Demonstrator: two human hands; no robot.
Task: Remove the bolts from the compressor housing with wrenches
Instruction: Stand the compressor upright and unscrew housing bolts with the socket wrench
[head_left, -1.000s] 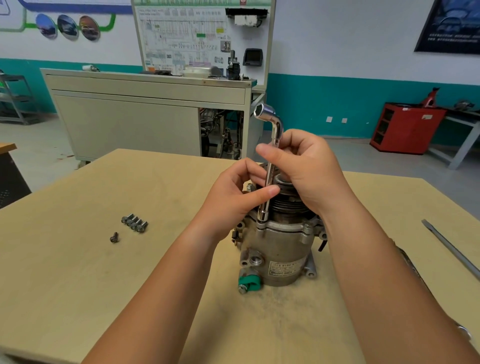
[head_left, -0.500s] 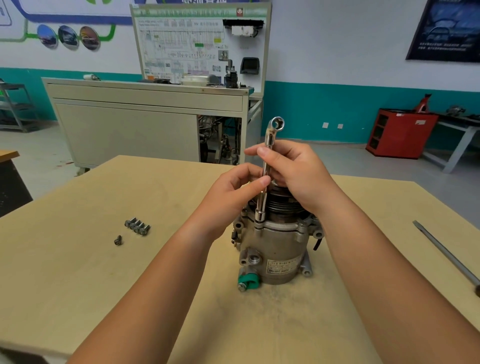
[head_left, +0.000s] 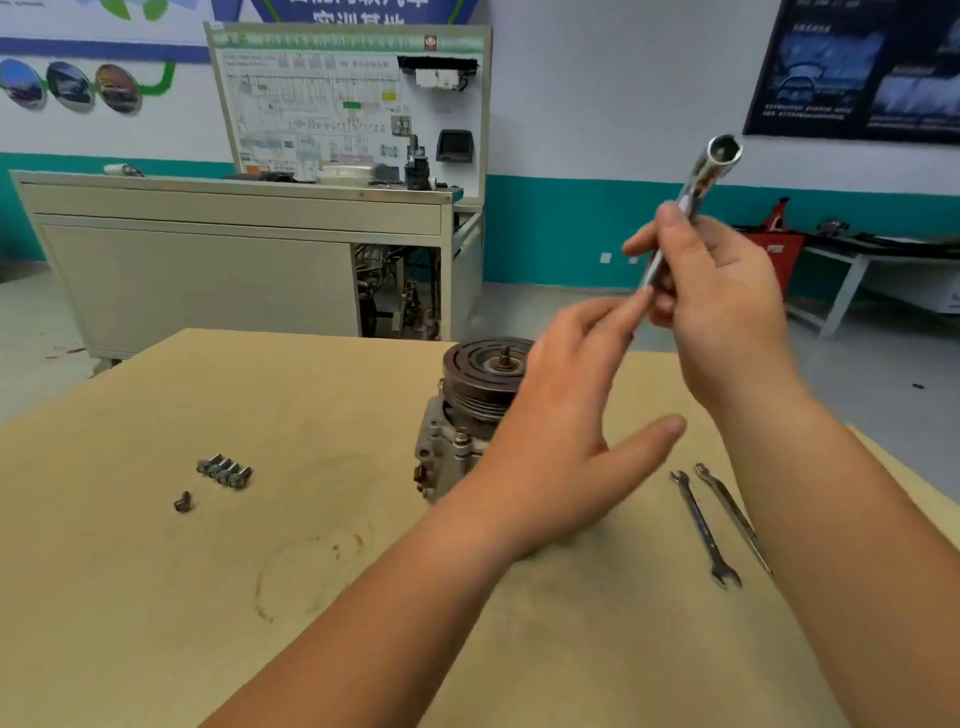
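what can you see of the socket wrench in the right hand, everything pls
The socket wrench is a shiny, chrome-looking metal tube, slightly blurred. Its hollow socket end points up and right, mouth toward the camera. It is tilted in the air, above and right of the compressor, clear of it. The right hand grips its middle with curled fingers, hiding the lower part. The left hand has fingertips reaching its lower end; contact is unclear.
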